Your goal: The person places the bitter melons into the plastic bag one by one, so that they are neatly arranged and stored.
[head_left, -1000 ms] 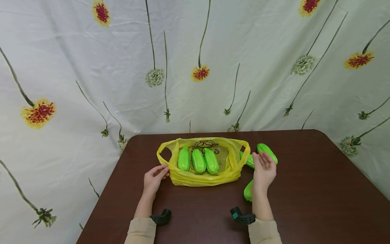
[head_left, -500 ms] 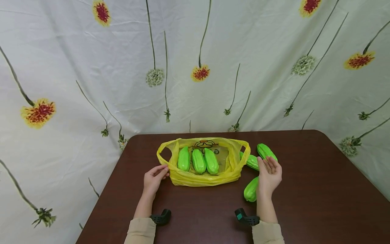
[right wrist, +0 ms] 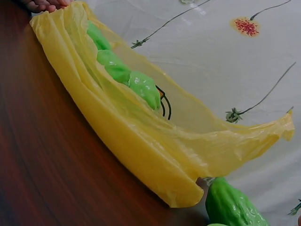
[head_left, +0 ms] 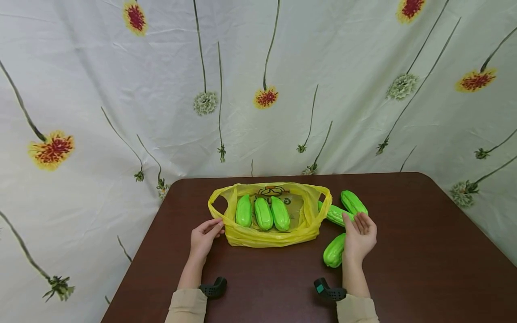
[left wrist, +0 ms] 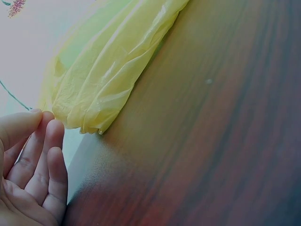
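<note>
A yellow plastic bag (head_left: 270, 237) lies with its mouth open on the table, three glossy green ridged gourds (head_left: 264, 214) side by side inside it. My left hand (head_left: 203, 237) pinches the bag's left edge between thumb and forefinger; the left wrist view has this hand (left wrist: 35, 165) at the bag's corner (left wrist: 89, 103). Right of the bag are three more such gourds: one at the back (head_left: 352, 201), one by the bag handle (head_left: 334, 214), one nearer me (head_left: 333, 252). My right hand (head_left: 358, 240) is held palm up among them, fingers slightly bent, holding nothing and partly covering the nearest gourd.
The dark brown table (head_left: 420, 251) has its far edge against a white curtain (head_left: 258, 134) printed with flowers. Each wrist wears a black strap device; the right one (head_left: 330, 290) is over the table. The bag's right handle (right wrist: 277, 129) sticks up in the right wrist view.
My right hand has drawn away from the bag, to the right and slightly toward me, uncovering more of the loose gourds. The left hand and bag have stayed put.
</note>
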### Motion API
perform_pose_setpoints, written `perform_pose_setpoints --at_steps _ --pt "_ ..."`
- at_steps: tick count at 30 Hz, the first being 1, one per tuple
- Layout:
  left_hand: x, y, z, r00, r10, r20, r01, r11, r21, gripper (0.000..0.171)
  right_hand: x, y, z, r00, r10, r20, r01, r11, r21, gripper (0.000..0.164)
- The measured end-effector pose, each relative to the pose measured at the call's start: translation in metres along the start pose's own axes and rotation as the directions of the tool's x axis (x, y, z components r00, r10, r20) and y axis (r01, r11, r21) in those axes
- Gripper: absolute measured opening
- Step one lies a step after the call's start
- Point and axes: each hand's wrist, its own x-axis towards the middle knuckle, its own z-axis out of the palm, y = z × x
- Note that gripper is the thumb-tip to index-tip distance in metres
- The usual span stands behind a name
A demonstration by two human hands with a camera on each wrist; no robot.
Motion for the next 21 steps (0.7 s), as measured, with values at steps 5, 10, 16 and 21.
perform_pose_setpoints --at_steps 5,10,16,21 --pt "0.000 0.000 0.000 1.000 0.003 0.000 -0.003 1.000 0.007 0.025 0.000 0.003 -0.001 1.000 0.017 0.001 -0.017 0.999 -0.035 0.051" --pt "0.000 -0.001 0.000 1.000 0.002 0.002 -0.002 1.000 0.009 0.025 0.001 0.007 -0.003 1.000 0.029 -0.004 -0.029 0.997 -0.067 0.050" --pt "-0.001 0.001 0.000 1.000 0.002 0.003 -0.002 1.000 0.006 0.024 0.001 0.010 -0.005 0.999 0.045 -0.007 -0.046 0.993 -0.113 0.053" --pt "-0.001 0.001 0.000 1.000 -0.004 0.002 0.004 1.000 0.006 0.025 0.001 0.012 -0.006 0.999 0.051 -0.004 -0.051 0.990 -0.131 0.053"
